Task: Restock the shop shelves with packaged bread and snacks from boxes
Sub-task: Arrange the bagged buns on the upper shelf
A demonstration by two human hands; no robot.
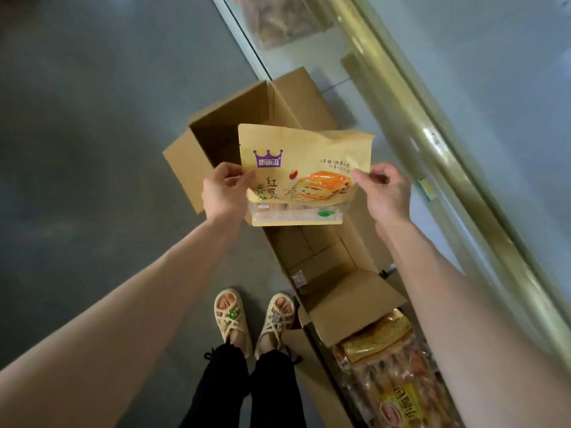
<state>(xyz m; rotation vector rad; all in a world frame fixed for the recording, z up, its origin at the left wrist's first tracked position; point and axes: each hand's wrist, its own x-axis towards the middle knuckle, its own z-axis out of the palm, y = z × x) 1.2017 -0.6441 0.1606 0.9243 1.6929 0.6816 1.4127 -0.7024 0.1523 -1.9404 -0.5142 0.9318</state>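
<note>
I hold a tan snack bag (299, 168) with a purple crown logo and a pastry picture, flat in front of me above an open cardboard box (216, 134). My left hand (224, 193) pinches its left edge with thumb on the front. At the bag's right edge, my right hand (386, 193) pinches it between thumb and fingers. A second open box (327, 267) lies below the bag and looks bare inside.
A glass display case with a brass-coloured rail (432, 134) runs along the right, with packaged goods (278, 23) at its far end. Packaged bread (389, 372) lies at the lower right. My sandalled feet (253, 319) stand on the grey floor (92, 118).
</note>
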